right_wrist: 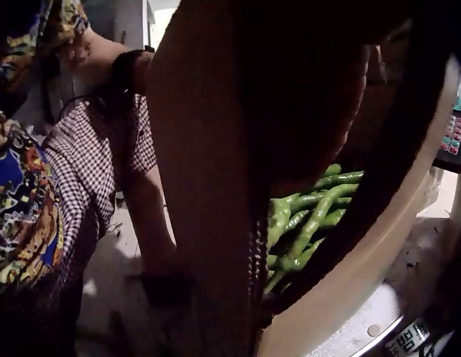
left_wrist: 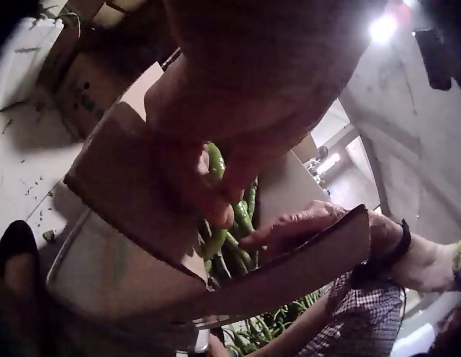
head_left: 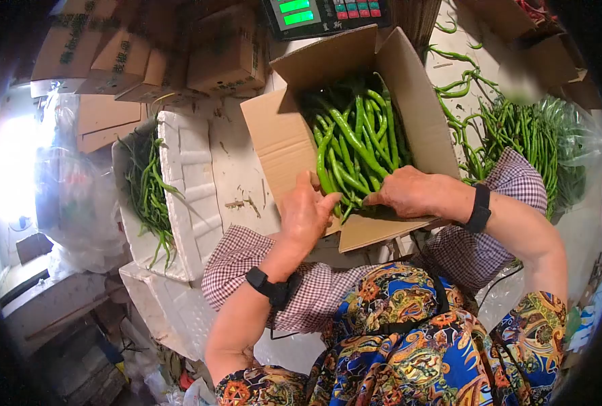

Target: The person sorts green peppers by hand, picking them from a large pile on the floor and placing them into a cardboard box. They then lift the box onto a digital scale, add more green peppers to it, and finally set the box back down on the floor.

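Note:
Long green peppers (head_left: 355, 139) lie in an open cardboard box (head_left: 416, 101), its flaps spread. At the box's near left corner, the left hand (head_left: 304, 210) has its thumb and fingers around a pepper end, also visible in the left wrist view, where the hand (left_wrist: 208, 178) reaches over the peppers (left_wrist: 241, 216). The right hand (head_left: 409, 193) is over the near right part of the pile, fingertips pointing down among the peppers; whether it pinches one is unclear. In the right wrist view that hand is dark above the peppers (right_wrist: 312, 216).
A scale (head_left: 321, 15) stands behind the box. On the left a white foam crate (head_left: 189, 196) holds more peppers; on the right is a large heap of peppers (head_left: 524, 135) by clear plastic. Closed cartons (head_left: 223, 54) stand at the back left.

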{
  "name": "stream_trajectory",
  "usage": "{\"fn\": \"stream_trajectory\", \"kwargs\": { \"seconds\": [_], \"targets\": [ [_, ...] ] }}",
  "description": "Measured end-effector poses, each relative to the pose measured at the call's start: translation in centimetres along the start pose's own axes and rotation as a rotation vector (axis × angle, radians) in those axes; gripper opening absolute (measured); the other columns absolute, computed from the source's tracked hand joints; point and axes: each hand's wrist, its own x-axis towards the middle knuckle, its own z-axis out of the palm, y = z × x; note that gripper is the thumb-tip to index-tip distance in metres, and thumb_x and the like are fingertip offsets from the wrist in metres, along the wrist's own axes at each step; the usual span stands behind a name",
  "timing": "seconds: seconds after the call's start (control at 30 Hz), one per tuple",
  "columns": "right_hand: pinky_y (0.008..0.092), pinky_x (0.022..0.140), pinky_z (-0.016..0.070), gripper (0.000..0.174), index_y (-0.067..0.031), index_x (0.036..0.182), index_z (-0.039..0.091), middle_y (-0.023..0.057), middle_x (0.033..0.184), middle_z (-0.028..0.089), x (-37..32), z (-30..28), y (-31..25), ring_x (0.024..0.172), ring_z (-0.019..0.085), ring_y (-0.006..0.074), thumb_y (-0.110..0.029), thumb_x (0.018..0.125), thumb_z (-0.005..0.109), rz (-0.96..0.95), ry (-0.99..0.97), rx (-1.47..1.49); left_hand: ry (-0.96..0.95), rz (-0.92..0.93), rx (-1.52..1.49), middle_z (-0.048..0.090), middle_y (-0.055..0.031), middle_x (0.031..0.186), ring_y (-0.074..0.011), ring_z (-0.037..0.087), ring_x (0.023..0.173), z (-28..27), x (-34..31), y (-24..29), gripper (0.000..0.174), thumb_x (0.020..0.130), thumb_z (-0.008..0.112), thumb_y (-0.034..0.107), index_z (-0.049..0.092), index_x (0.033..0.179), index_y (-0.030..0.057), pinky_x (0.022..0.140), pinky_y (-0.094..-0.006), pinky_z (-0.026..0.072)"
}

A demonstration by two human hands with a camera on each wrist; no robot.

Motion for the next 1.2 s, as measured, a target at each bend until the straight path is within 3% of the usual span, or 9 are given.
{"fn": "stream_trajectory", "kwargs": {
  "seconds": [0.07, 0.2, 0.27, 0.37, 0.53, 0.63, 0.9, 1.1, 1.2],
  "targets": [
    [0.0445, 0.067, 0.0517, 0.046, -0.0164, 0.12, 0.062, 0.0167, 0.082, 0.068, 0.5, 0.5, 0.5, 0.079, 0.067, 0.0347, -0.011, 0.075, 0.057, 0.051, -0.035, -0.074, 0.167, 0.382, 0.356, 0.06, -0.0138, 0.062, -0.025, 0.062, 0.053, 0.2, 0.0, -1.4, 0.029, 0.079, 0.072, 0.007, 0.05, 0.095, -0.0012, 0.049, -0.0333, 0.0477],
    [0.0442, 0.064, 0.0517, 0.039, -0.0145, 0.113, 0.065, 0.0162, 0.08, 0.068, 0.6, 0.9, 0.7, 0.076, 0.067, 0.0349, -0.011, 0.075, 0.057, 0.091, -0.018, -0.074, 0.227, 0.44, 0.256, 0.061, -0.0141, 0.066, -0.0309, 0.062, 0.06, 1.0, -0.6, -1.1, 0.025, 0.079, 0.072, 0.013, 0.053, 0.09, 0.0013, 0.055, -0.0379, 0.0477],
    [0.0444, 0.062, 0.0515, 0.034, -0.0124, 0.108, 0.066, 0.0155, 0.077, 0.067, 0.7, 1.2, 1.0, 0.074, 0.067, 0.035, -0.012, 0.074, 0.059, 0.067, 0.058, -0.061, 0.159, 0.713, 0.536, 0.062, -0.0129, 0.069, -0.0317, 0.063, 0.064, 1.4, -0.4, -2.2, 0.022, 0.08, 0.071, 0.02, 0.057, 0.081, 0.0027, 0.056, -0.0409, 0.0477],
    [0.0453, 0.061, 0.0509, 0.029, -0.0093, 0.102, 0.066, 0.0153, 0.076, 0.067, 0.8, 1.3, 0.9, 0.074, 0.067, 0.0352, -0.012, 0.074, 0.059, 0.072, 0.068, -0.053, -0.113, 0.474, 0.86, 0.063, -0.013, 0.069, -0.0331, 0.063, 0.066, 2.3, -1.3, -1.6, 0.021, 0.079, 0.07, 0.022, 0.059, 0.074, 0.004, 0.058, -0.0428, 0.0482],
    [0.0463, 0.06, 0.0505, 0.019, -0.0066, 0.092, 0.064, 0.016, 0.074, 0.066, 0.8, 1.3, 1.1, 0.073, 0.066, 0.0358, -0.012, 0.074, 0.061, 0.071, 0.055, -0.008, -0.126, 0.544, 0.927, 0.064, -0.0131, 0.067, -0.0314, 0.065, 0.061, 2.8, -0.2, -2.8, 0.013, 0.074, 0.068, 0.019, 0.064, 0.073, 0.0068, 0.055, -0.0439, 0.0503],
    [0.0472, 0.061, 0.0502, 0.016, -0.0058, 0.09, 0.063, 0.0165, 0.074, 0.066, 0.6, 1.6, 1.6, 0.073, 0.066, 0.0369, -0.013, 0.076, 0.061, 0.037, 0.095, 0.046, -0.136, 0.597, 0.774, 0.063, -0.0154, 0.065, -0.0302, 0.063, 0.058, 1.8, -0.4, -2.0, 0.011, 0.073, 0.064, 0.015, 0.062, 0.073, 0.0046, 0.054, -0.0419, 0.0488],
    [0.0479, 0.066, 0.0501, 0.02, -0.0032, 0.095, 0.064, 0.019, 0.076, 0.066, 0.3, 1.3, 1.0, 0.074, 0.064, 0.04, -0.017, 0.081, 0.062, 0.077, 0.098, 0.119, -0.346, 0.092, 0.398, 0.057, -0.0127, 0.062, -0.0229, 0.056, 0.052, -5.8, -9.9, 5.1, 0.011, 0.075, 0.067, 0.011, 0.062, 0.078, 0.0015, 0.051, -0.0335, 0.0446],
    [0.0434, 0.07, 0.0509, 0.032, -0.0001, 0.101, 0.067, 0.0205, 0.086, 0.068, -1.7, -1.0, -2.4, 0.08, 0.066, 0.0365, -0.027, 0.084, 0.06, -0.182, 0.268, 0.723, -0.243, 0.178, 0.29, 0.059, -0.0126, 0.069, -0.0263, 0.059, 0.056, -6.8, -15.2, 5.7, 0.012, 0.074, 0.07, 0.005, 0.062, 0.081, 0.0007, 0.053, -0.0355, 0.0464],
    [0.0409, 0.077, 0.0499, 0.035, -0.0018, 0.109, 0.063, 0.0196, 0.087, 0.067, -3.4, -2.7, -5.2, 0.083, 0.066, 0.0329, -0.026, 0.084, 0.064, -0.072, 0.178, 0.88, -0.294, 0.194, 0.226, 0.059, -0.0116, 0.069, -0.0258, 0.06, 0.057, -6.8, -15.8, 6.1, 0.013, 0.074, 0.071, 0.004, 0.063, 0.084, 0.0006, 0.053, -0.0342, 0.0471]
  ]
}}
